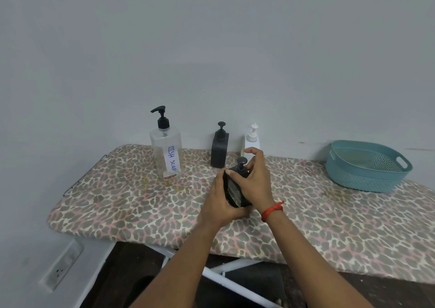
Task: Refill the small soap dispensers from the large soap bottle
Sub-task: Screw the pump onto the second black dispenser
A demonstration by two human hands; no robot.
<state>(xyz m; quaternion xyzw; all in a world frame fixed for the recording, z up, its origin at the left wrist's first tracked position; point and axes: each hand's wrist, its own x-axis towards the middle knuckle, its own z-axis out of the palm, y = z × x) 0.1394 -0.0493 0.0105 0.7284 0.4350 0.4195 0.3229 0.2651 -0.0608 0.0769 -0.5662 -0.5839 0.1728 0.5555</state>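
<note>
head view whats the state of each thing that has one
large soap bottle, upright, pump on, little liquid visible
standing black dispenser, upright, pump on
white dispenser, upright, pump on
held black dispenser, tilted, pump on, in both hands
left hand, grips its body
right hand, fingers curled at its pump
basket, upright

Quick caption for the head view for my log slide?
Left hand and right hand hold a small black dispenser over the leopard-print board, dish soap bottle standing behind.

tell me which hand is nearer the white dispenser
Right. The right hand is in front of the white dispenser; the left hand grips the held black dispenser, lower left.
</note>
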